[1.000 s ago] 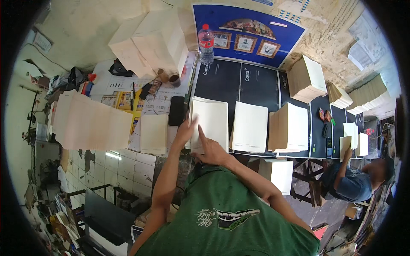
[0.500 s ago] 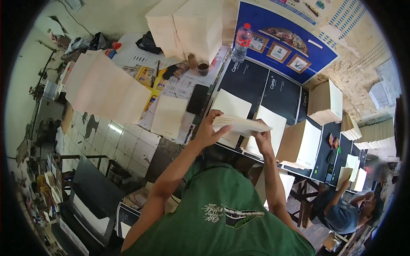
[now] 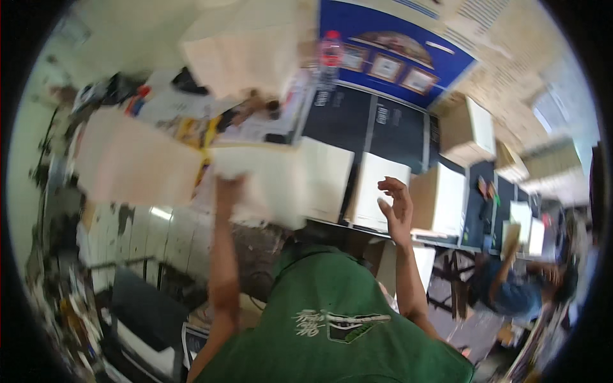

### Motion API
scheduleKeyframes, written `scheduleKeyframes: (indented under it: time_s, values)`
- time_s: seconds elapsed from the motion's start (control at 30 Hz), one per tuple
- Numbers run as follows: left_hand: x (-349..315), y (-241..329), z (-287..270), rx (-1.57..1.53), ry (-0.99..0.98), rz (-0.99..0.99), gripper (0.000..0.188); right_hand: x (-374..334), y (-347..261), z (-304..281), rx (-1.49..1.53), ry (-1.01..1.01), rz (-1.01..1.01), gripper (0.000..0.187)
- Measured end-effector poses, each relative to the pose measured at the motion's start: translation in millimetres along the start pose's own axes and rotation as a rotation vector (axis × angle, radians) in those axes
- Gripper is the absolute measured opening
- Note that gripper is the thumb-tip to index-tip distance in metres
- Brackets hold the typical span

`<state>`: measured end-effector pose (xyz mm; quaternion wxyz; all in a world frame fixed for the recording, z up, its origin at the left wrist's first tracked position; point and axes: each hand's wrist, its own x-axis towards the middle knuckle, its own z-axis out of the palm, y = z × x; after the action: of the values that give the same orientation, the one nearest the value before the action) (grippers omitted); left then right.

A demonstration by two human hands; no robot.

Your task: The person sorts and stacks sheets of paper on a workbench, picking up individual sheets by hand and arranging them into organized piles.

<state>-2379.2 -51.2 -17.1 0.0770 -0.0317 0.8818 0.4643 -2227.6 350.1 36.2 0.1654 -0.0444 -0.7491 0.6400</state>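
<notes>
Cream paper (image 3: 268, 182) blurs, pinched in the left hand (image 3: 228, 189), its fingers indistinct; the right hand (image 3: 400, 207) shows a spread grip.

Blurred white lettering (image 3: 310, 323) marks the green shirt (image 3: 319, 287) and black tabletop (image 3: 400, 131).

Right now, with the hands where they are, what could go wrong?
The paper sheaf, held by the left hand alone, might slip or fan apart. It partly hides the dark phone in this view, so it could nudge it if they touch. The open right hand overlaps a paper stack here and might brush it askew.
</notes>
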Motion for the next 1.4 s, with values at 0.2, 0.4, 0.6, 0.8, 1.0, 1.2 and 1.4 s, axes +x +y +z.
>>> scheduleKeyframes:
  time_s: [0.2,0.4,0.6,0.8,1.0,1.2,1.4]
  values:
    - [40.0,-87.3,-72.1,0.091,-0.065,-0.147,0.067,-15.4,38.1,-133.8,-1.004,0.514,0.071,0.038]
    - [63.2,-178.8,-68.5,0.343,-0.094,-0.149,0.059,-34.2,67.1,-167.1,-1.210,0.397,0.408,0.050]
    - [59.8,-202.9,-67.7,0.517,-0.011,-0.014,0.067,-42.3,91.2,-188.6,-0.891,0.443,0.385,0.043]
    - [63.1,-169.9,-42.3,0.509,0.199,0.056,0.078,-36.9,75.6,-191.6,-0.800,0.401,0.515,0.044]
    - [35.8,-44.8,43.9,0.249,0.271,0.413,0.055,-40.9,74.6,-191.9,-0.875,0.389,0.422,0.034]
    - [-37.2,75.2,136.9,0.241,-0.094,0.764,0.057,-41.3,71.6,-184.7,-1.105,0.274,0.150,0.034]
    - [-69.1,61.5,192.3,0.513,-0.146,0.671,0.058,-36.2,75.9,-181.1,-1.146,0.281,0.118,0.040]
